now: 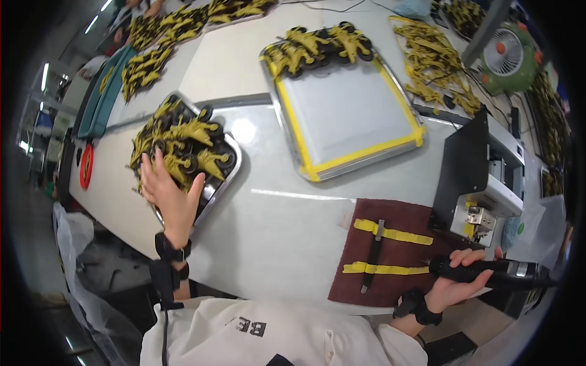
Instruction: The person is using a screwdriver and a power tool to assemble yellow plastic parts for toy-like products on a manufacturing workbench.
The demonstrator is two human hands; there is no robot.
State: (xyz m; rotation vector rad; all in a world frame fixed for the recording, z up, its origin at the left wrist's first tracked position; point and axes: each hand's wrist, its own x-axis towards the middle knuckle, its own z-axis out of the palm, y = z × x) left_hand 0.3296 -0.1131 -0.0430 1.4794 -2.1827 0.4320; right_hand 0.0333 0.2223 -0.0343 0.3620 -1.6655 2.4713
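My left hand (pixel 168 190) lies flat, fingers spread, on a heap of yellow toy figures with black wheels (pixel 183 141) piled in a metal tray (pixel 227 178) at the left of the white table (pixel 274 226). My right hand (pixel 459 282) grips a black electric screwdriver (pixel 488 272), held level over the lower right edge of a dark red mat (pixel 397 250). On that mat a thin black tool (pixel 372 255) lies across two yellow tape strips.
A larger metal tray edged with yellow tape (pixel 348 116) holds several more yellow figures at its far end. More yellow parts (pixel 433 61) are heaped at the back. A black-and-white machine (pixel 482 177) and a green fan (pixel 510 58) stand right.
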